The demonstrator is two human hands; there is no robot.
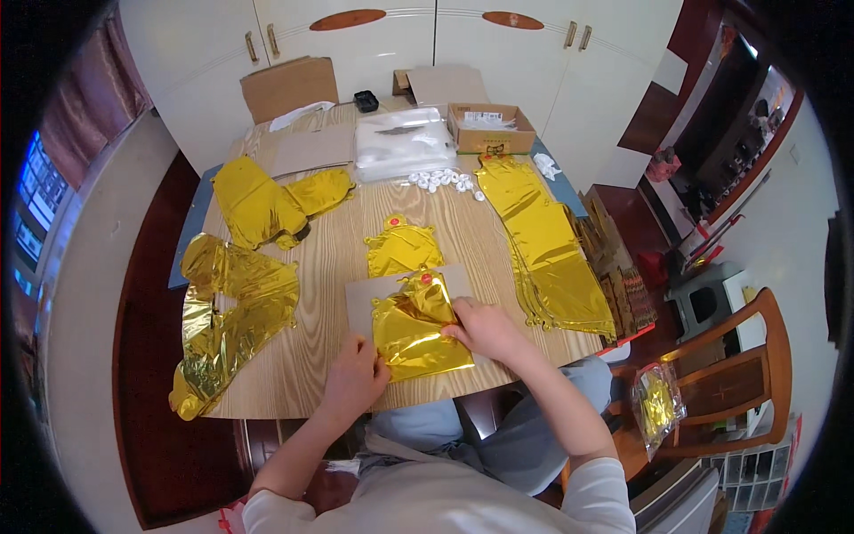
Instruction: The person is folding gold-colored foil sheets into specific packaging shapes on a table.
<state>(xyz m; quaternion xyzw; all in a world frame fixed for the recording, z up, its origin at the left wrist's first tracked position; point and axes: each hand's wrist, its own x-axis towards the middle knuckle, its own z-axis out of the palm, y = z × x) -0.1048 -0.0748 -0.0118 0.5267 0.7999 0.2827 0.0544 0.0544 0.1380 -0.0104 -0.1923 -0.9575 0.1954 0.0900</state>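
A flat gold foil balloon (412,343), folded into a rough rectangle with a red spot near its top, lies partly over a grey-brown card sheet (358,298) at the table's near edge. My left hand (354,372) is curled closed at the foil's lower left edge. My right hand (485,329) pinches its right edge, thumb resting on top. Just beyond the card lies another gold foil piece (402,251) with its own red spot. What lies under my fingertips is partly hidden.
Gold foil pieces lie at left (240,307), far left (258,205) and right (551,240). Behind are small white rolls (440,181), a stack of clear plastic bags (405,147) and an open cardboard box (491,138). A wooden chair (738,392) stands at right, holding a bagged gold item (658,405).
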